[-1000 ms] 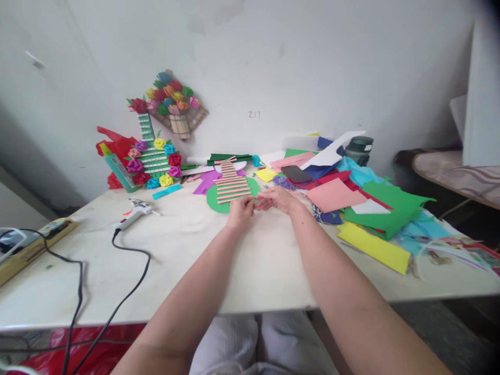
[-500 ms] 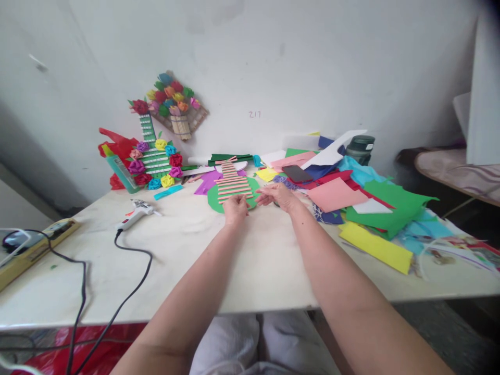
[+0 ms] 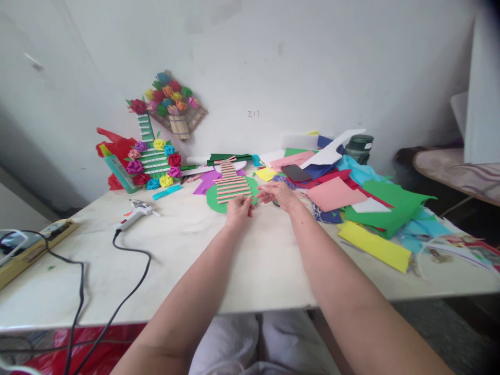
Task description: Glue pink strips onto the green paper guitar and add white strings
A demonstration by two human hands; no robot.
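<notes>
A green paper shape with rounded edges (image 3: 213,197) lies on the table in front of me. Pink-and-dark striped strips (image 3: 233,188) run across it in rows, narrowing toward the far end. At its near edge is my left hand (image 3: 239,209), fingers drawn together; anything between them is too small to make out. My right hand (image 3: 279,196) is just to the right, over the green shape's right edge, with its fingertips pinched and pointing toward the left hand. What the right fingertips hold, if anything, cannot be made out. A small gap separates the two hands.
On the left lie a hot glue gun (image 3: 135,214) with a black cord and a power strip (image 3: 37,250). A flower-decorated craft (image 3: 154,162) and a glue bottle (image 3: 120,171) stand behind. Coloured sheets (image 3: 336,192), a phone (image 3: 296,173) and a dark bottle (image 3: 358,148) crowd the right.
My left hand has shifted slightly right, toward my right hand, with its fingers still together. The right hand stays in nearly the same place. The striped strips have not visibly moved.
</notes>
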